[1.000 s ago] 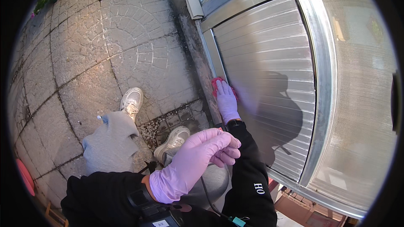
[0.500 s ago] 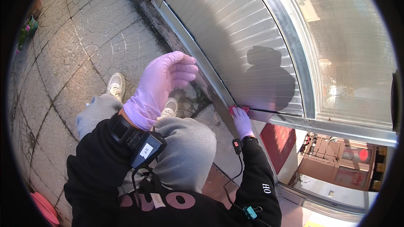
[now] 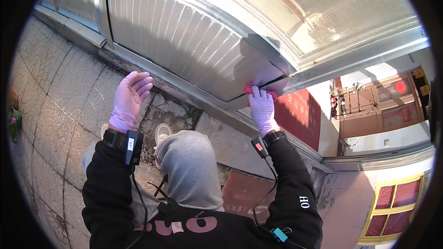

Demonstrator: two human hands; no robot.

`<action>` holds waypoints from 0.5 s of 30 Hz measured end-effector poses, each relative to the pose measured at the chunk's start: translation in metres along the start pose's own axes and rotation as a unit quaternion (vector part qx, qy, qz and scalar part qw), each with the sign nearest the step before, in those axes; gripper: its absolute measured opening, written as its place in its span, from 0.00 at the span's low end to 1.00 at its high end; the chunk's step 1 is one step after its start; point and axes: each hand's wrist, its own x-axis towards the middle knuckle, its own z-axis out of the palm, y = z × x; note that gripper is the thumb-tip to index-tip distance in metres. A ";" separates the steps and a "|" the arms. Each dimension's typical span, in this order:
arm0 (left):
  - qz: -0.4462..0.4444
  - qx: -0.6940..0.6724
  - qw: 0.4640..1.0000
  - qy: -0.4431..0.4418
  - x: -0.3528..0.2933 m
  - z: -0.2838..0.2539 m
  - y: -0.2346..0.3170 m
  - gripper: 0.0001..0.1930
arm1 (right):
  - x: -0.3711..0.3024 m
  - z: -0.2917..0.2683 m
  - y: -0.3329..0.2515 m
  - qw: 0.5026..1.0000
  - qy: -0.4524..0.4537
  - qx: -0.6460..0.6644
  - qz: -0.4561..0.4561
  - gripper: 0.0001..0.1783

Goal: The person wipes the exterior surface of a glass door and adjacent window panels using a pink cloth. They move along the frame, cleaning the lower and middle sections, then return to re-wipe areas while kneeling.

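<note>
My right hand (image 3: 261,107), in a lilac glove, presses a folded pink cloth (image 3: 249,90) to the lower corner of a grey ribbed metal door panel (image 3: 170,32). Its fingers lie over the cloth, which shows on either side of them. In a matching glove, my left hand (image 3: 128,99) hovers over the paving beside the door's base, apart from the panel. Its fingers are loosely curved and hold nothing. Both wrists carry black straps with small boxes and cables.
Above the panel spans a screened glass pane (image 3: 318,14) in a metal frame. A red mat (image 3: 302,120) lies in the doorway at right, with a brown mat (image 3: 242,193) nearer me. Patterned stone paving (image 3: 69,92) covers the left, and a yellow-framed window (image 3: 392,207) stands at lower right.
My view has swung toward the door. My right hand and the cloth now sit higher on the panel's corner. My left hand has moved left and lower, away from my head.
</note>
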 end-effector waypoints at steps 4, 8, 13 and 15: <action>0.013 0.015 0.999 0.034 -0.006 -0.012 0.009 0.17 | -0.013 -0.002 0.011 0.998 -0.057 -0.022 0.010 0.06; 0.041 -0.003 0.998 0.040 -0.019 -0.032 0.025 0.17 | -0.038 0.003 0.022 0.995 -0.069 -0.012 0.077 0.04; 0.054 -0.019 0.998 0.016 -0.033 -0.040 0.034 0.17 | -0.082 0.022 0.041 0.982 -0.063 -0.070 0.163 0.06; 0.041 -0.017 0.997 0.061 -0.036 -0.040 0.036 0.16 | -0.099 0.031 0.053 0.974 -0.109 -0.022 0.198 0.07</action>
